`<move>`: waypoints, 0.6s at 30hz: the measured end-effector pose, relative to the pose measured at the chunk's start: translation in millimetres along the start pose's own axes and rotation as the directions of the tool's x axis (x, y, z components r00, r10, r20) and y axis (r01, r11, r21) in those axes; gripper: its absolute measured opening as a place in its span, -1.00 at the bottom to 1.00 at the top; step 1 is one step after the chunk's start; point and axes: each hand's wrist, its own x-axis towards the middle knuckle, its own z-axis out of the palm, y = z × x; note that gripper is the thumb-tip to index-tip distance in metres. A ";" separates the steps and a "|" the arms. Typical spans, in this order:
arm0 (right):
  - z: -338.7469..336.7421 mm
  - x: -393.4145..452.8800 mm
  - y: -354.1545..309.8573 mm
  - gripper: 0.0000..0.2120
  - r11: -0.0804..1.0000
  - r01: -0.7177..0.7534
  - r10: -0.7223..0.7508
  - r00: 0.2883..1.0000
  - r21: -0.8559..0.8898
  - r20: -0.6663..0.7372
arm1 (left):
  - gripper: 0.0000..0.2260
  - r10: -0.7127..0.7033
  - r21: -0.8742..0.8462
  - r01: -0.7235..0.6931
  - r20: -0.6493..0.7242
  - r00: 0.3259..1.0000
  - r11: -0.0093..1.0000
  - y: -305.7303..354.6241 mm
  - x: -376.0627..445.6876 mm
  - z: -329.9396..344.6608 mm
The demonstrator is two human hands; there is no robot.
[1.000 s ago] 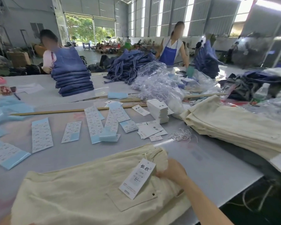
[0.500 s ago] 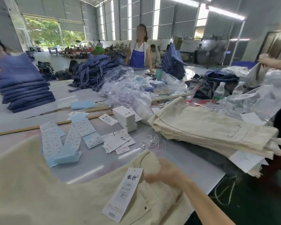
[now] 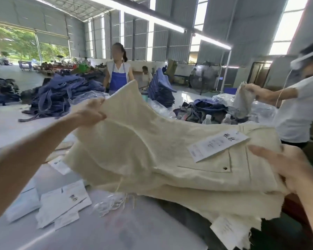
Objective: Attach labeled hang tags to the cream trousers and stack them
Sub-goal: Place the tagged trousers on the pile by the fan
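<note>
Trousers (image 3: 143, 141), cream, held spread in the air above the tabletop (image 3: 116, 230), between both hands. Left hand (image 3: 90, 112): grip closed on the leg end, fingers curled over the fabric edge, raised. Right hand (image 3: 285, 166): grip on the waist end, thumb on top of the cloth, fingers wrapped under its edge. Hang tag (image 3: 217, 145), white with printed characters, lies on the upper face of the trousers near the back pocket (image 3: 213, 165), attached at its far end near the waistband. The waist end lies on or just over a stack (image 3: 215, 201) of more cream trousers at the right tabletop edge; contact cannot be told. A second tag (image 3: 228, 230) hangs from the stack's lower edge. Under the lifted fabric: loose tags (image 3: 61, 202) and a tangle of strings (image 3: 110, 204) on the tabletop. Beyond: blue garment piles (image 3: 58, 94), water bottles (image 3: 207, 119), a worker in a blue apron (image 3: 117, 76), and a person in white (image 3: 296, 109) at right.
</note>
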 end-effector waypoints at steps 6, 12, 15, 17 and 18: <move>1.3 46.9 52.5 -0.82 0.988 -0.094 0.115 0.978 0.122 -0.172 | -0.69 -0.026 0.134 0.039 -0.096 0.995 0.990 64.3 87.5 103.6; 27.5 60.2 131.0 -0.49 0.926 -0.368 0.357 0.927 -0.088 -0.118 | -0.48 -0.152 0.338 0.050 0.282 0.947 0.940 66.6 64.5 247.1; 29.2 69.8 120.6 -0.27 0.819 -0.386 0.270 0.912 -0.424 -0.307 | -0.32 -0.071 0.224 -0.046 0.487 0.870 0.973 66.2 28.9 298.3; 34.5 69.1 111.8 -0.16 0.603 -0.169 -0.035 0.971 -0.780 -0.237 | -0.27 -0.091 0.162 -0.013 0.617 0.781 0.987 56.0 7.1 317.2; 41.4 65.3 105.3 -0.21 0.551 -0.071 -0.094 0.985 -0.832 -0.147 | -0.27 -0.093 0.150 -0.008 0.654 0.751 0.989 49.7 -1.7 325.4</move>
